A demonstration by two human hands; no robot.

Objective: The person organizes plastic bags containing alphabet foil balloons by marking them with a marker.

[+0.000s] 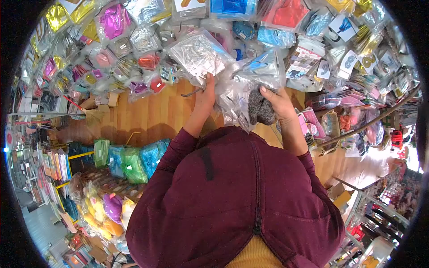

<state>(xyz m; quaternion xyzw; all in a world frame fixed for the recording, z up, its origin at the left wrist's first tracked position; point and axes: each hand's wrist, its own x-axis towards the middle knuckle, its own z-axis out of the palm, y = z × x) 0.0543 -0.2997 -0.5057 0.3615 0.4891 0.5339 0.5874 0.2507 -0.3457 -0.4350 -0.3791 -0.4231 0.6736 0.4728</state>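
Observation:
Near the top centre, my left hand (207, 96) grips a clear plastic packet (199, 56) with silvery contents, its thumb lying on the front. To its right my right hand (279, 105) is closed on a bundle of clear plastic bags (237, 96), thumb on top. A dark grey knitted item (261, 107) sits at this hand's palm, beside the plastic. Another transparent bag with blue in it (266, 67) rises above the right hand. The fingers behind the packets are hidden.
Many foil packets (114, 20) hang across the top. Green and blue wrapped bundles (133, 164) and a yellow rail (82, 155) are at the left. A curved pole (371, 123) crosses the right side. Cardboard boxes (338, 194) stand on the wooden floor (154, 107).

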